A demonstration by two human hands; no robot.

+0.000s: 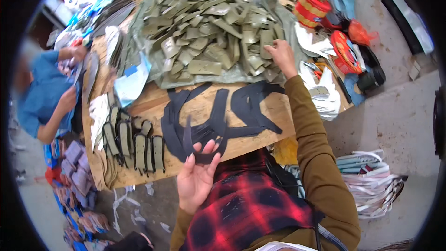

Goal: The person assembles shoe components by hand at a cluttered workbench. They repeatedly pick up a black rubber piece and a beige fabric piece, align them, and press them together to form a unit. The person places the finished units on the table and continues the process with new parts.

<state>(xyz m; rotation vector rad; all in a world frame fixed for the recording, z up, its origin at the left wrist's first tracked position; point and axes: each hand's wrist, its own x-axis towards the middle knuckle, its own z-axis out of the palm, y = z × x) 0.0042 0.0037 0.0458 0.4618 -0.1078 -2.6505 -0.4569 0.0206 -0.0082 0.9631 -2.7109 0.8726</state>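
Observation:
My left hand (197, 179), palm up near the table's front edge, has its fingers closed on a curved black fabric strip (204, 158). The two ends of that strip rise away from me. At the right side of a big heap of olive-green curved pieces (204, 30), my right hand (283, 58) pinches an olive-green piece (266, 41) with its fingertips. Between my hands and the heap, flat black fabric cutouts (253, 107) lie on the wooden table (148, 97).
Black-edged olive pieces (124, 137) stand in rows at front left. White fabric pieces (323, 95) and a red tin (312, 7) sit along the right side. A person in blue (44, 90) works at the left. Bundled light strips (371, 183) are on the floor at right.

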